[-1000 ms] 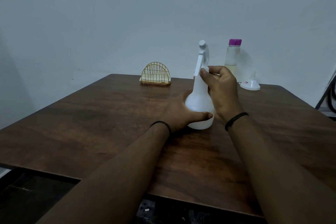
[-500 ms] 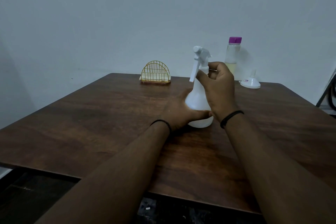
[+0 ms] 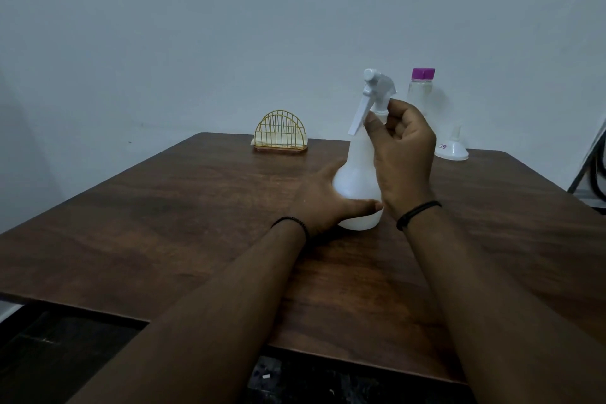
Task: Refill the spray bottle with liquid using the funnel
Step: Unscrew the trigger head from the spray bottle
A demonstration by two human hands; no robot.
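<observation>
Spray bottle (image 3: 357,184) stands mid-table, head on; my left hand (image 3: 323,203) grips its base, right hand (image 3: 401,154) pinches the collar. Funnel (image 3: 452,149) and liquid bottle (image 3: 421,88) wait untouched at two o'clock.

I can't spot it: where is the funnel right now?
The funnel sits upside down at the table's far right, beside the purple-capped bottle, untouched.

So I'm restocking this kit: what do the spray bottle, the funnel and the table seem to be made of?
Spray bottle: likely plastic, matte translucent white; light glows softly through its body.
Funnel: probably plastic too, smooth opaque white with a slight sheen.
Table: looks like wood or wood-look laminate, dark brown with visible grain and a low sheen; which one can't be told.
</observation>
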